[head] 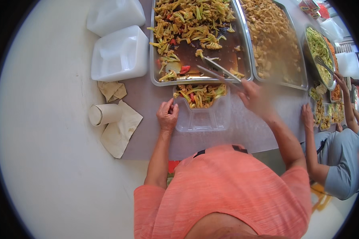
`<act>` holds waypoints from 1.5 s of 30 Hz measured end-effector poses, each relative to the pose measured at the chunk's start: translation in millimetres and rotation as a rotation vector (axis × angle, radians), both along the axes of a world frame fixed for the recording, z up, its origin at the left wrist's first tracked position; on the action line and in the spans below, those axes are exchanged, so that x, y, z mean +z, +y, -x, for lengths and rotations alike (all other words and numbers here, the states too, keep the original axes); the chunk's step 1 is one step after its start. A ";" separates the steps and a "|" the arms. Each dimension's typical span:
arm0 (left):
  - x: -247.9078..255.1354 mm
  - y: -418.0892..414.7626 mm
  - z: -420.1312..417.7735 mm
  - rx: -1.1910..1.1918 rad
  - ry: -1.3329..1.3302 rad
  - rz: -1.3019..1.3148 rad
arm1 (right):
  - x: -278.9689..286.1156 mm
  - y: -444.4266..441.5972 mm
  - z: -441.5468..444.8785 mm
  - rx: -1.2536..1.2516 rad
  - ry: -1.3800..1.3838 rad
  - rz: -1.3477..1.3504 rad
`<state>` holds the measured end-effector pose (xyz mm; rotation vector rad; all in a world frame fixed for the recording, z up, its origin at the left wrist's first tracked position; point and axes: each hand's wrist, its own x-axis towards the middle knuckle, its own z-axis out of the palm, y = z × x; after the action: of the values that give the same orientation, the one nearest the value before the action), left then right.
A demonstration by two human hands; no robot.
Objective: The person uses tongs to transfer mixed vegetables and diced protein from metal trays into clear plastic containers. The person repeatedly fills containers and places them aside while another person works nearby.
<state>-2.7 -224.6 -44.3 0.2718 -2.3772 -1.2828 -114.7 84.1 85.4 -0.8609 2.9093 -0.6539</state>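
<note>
My right hand (252, 97) is closed on a pair of metal tongs (223, 70), whose tips reach over the near part of a steel tray (202, 80) of cooked cauliflower. A small cauliflower floret (199, 53) lies by the tips; whether they grip it I cannot tell. Below the tray stands a clear plastic compartment container (202, 121). Its far compartment holds cauliflower with red pepper (192, 97), while the near compartments hold no food. At the container's left edge rests my left hand (167, 115), its fingers curled against the rim.
Stacked plastic containers (119, 53) stand at the left, above a paper roll (105, 114) and crumpled paper. A second tray (296, 85) of diced food adjoins the first on the right. Farther right, a co-worker's hand (308, 116) rests near filled containers, and another hand holds a utensil over a bowl.
</note>
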 end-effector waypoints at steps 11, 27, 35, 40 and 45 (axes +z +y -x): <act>9.0 1.5 2.3 -0.017 -0.046 -0.003 | 13.3 -103.8 240.6 -0.024 0.267 -0.436; 4.9 -0.2 0.9 0.005 -0.041 -0.042 | 33.5 -22.7 105.8 0.116 0.061 -0.359; 6.8 -2.2 0.5 -0.009 -0.055 -0.032 | 17.4 -58.8 178.3 -0.124 0.106 -0.394; 8.3 -1.4 0.0 -0.013 -0.068 -0.037 | -6.2 -78.6 211.5 -0.148 0.202 -0.494; 4.7 -0.8 -1.5 0.007 -0.061 -0.076 | -2.4 -75.8 213.0 -0.163 0.127 -0.476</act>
<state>-1.1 -225.4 -39.6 0.3459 -2.3788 -1.3818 -327.7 8.3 83.0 -0.6296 3.0602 0.1020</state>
